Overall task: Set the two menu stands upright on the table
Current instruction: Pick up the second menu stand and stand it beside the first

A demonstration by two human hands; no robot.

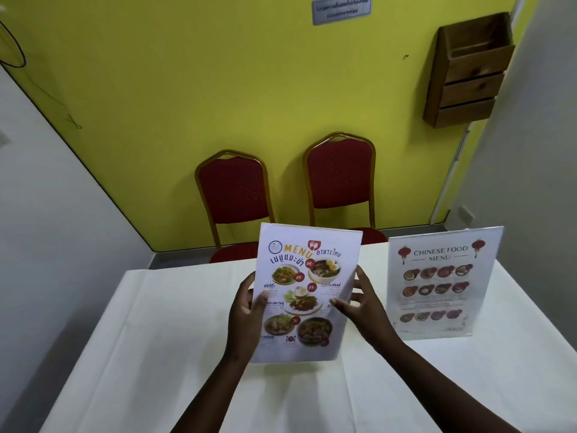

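Gripping Thai menu stand (304, 292), both hands; Chinese menu stand (438, 282) upright.

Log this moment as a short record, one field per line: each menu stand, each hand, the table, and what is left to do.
Thai menu stand: held near upright over the table, print facing the camera
Chinese menu stand: upright on the table, far right, untouched
Left hand: grips the Thai stand's left edge
Right hand: fingers on the stand's right edge
Table: white cloth, two red chairs behind it
Left to do: cannot tell whether the Thai stand's base rests on the cloth
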